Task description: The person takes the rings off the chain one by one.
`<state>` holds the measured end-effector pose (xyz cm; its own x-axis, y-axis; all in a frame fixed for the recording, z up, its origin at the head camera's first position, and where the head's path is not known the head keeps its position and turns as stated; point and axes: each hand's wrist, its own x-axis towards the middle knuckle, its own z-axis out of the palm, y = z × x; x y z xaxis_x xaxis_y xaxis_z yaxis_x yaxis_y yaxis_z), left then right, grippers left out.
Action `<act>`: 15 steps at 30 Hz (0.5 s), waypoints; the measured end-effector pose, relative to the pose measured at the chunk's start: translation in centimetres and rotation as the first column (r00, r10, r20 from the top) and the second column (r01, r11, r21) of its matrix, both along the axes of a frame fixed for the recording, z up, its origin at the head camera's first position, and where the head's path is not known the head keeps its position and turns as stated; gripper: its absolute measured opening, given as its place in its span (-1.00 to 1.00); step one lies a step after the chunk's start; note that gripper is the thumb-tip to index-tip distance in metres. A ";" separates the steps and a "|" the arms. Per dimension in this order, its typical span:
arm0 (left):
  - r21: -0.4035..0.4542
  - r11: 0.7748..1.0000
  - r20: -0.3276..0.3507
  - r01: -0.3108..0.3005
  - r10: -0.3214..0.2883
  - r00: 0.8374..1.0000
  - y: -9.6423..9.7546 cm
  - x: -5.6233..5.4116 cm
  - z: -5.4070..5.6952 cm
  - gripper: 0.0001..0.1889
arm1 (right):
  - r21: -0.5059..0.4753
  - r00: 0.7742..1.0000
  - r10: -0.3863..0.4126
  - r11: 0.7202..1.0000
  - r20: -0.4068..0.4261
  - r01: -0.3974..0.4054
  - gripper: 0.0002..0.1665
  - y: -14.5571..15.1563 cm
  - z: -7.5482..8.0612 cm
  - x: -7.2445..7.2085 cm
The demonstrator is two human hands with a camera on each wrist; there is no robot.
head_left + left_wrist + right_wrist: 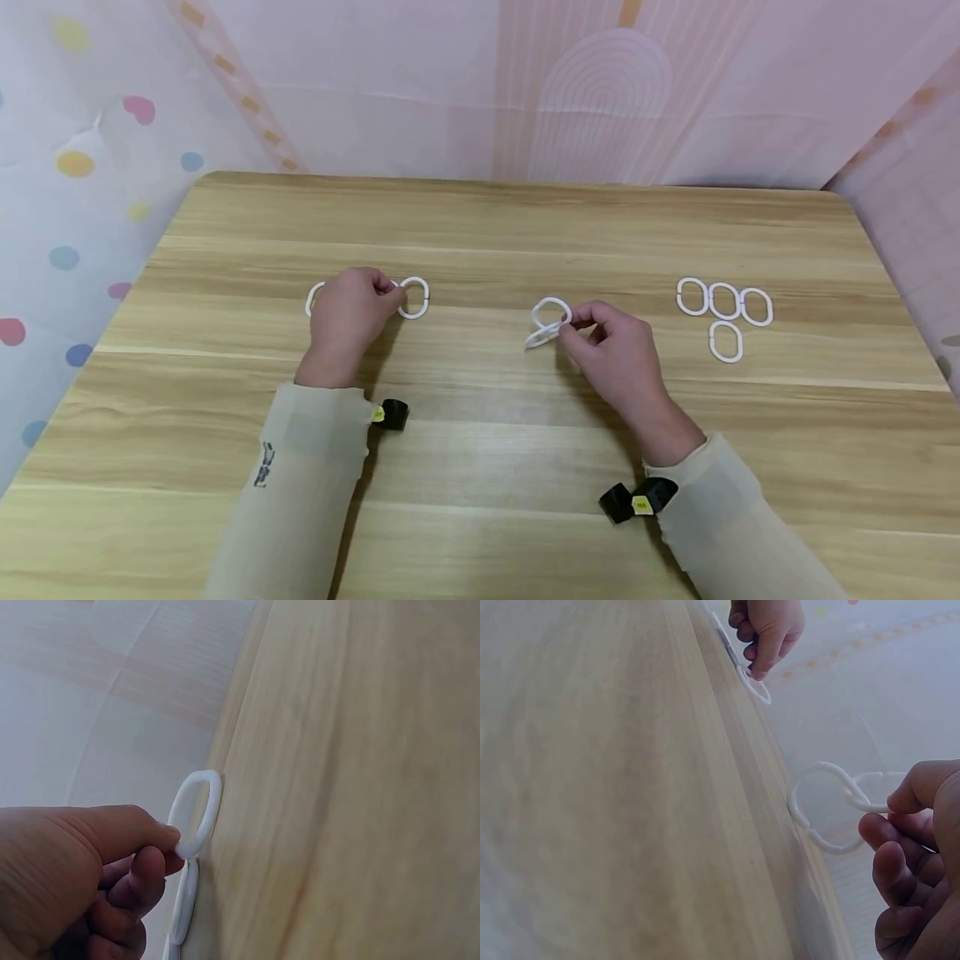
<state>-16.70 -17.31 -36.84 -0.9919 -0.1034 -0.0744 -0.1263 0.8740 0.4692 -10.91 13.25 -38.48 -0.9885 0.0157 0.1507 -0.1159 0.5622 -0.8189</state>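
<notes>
Near the left of the table, my left hand (347,321) pinches the edge of a white plastic chain link (427,298) between thumb and index finger. In the left wrist view that oval link (213,810) is tilted against the tabletop, with another link (186,904) behind it. Part of a white link (308,300) shows left of the hand, and the hand covers the rest of that row. My right hand (618,354) pinches white links (552,300) at table centre. In the right wrist view these links (793,799) look hooked together; the fingers partly hide them.
Several white links (707,297) lie flat in a cluster on the right of the wooden table (480,467). A patterned curtain (420,92) hangs behind the table's far edge. Each sleeve carries a small black wrist camera (393,414).
</notes>
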 end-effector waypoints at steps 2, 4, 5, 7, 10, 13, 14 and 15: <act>-0.003 1.000 0.003 0.003 -0.003 1.000 -0.1 0.0 -0.1 -0.79 | 0.000 1.000 0.004 1.000 0.004 -0.004 -0.92 0.0 0.0 0.0; -0.005 1.000 0.006 0.004 -0.004 1.000 -0.2 -0.1 -0.1 -0.80 | 0.001 1.000 0.006 1.000 0.006 -0.006 -0.92 0.0 0.0 0.0; -0.006 1.000 0.007 0.005 -0.005 1.000 -0.2 -0.1 -0.1 -0.80 | -0.001 1.000 0.006 1.000 0.007 -0.006 -0.92 0.0 0.0 0.0; -0.008 1.000 0.009 0.005 -0.005 1.000 -0.2 -0.1 0.0 -0.81 | 0.001 1.000 0.008 1.000 0.006 -0.008 -0.92 0.0 0.0 0.0; -0.012 1.000 0.013 0.003 -0.003 1.000 -0.1 -0.2 -0.1 -0.82 | 0.002 1.000 0.007 1.000 0.004 -0.007 -0.92 0.0 0.0 0.1; -0.016 1.000 0.014 0.002 -0.001 1.000 -0.1 -0.1 -0.2 -0.83 | 0.002 1.000 0.007 1.000 0.001 -0.007 -0.92 -0.1 0.1 0.1; -0.016 1.000 0.016 0.001 0.000 1.000 -0.1 -0.1 -0.2 -0.83 | 0.000 1.000 0.006 1.000 0.000 -0.006 -0.92 -0.1 0.1 0.1; -0.016 1.000 0.016 0.000 0.000 1.000 -0.1 -0.1 -0.2 -0.83 | -0.001 1.000 0.007 1.000 0.001 -0.007 -0.92 -0.1 0.1 0.1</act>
<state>-16.83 -17.42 -37.07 -0.9906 -0.1045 -0.0886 -0.1336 0.8813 0.4532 -10.81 13.16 -38.38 -0.9887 0.0093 0.1499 -0.1190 0.5607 -0.8194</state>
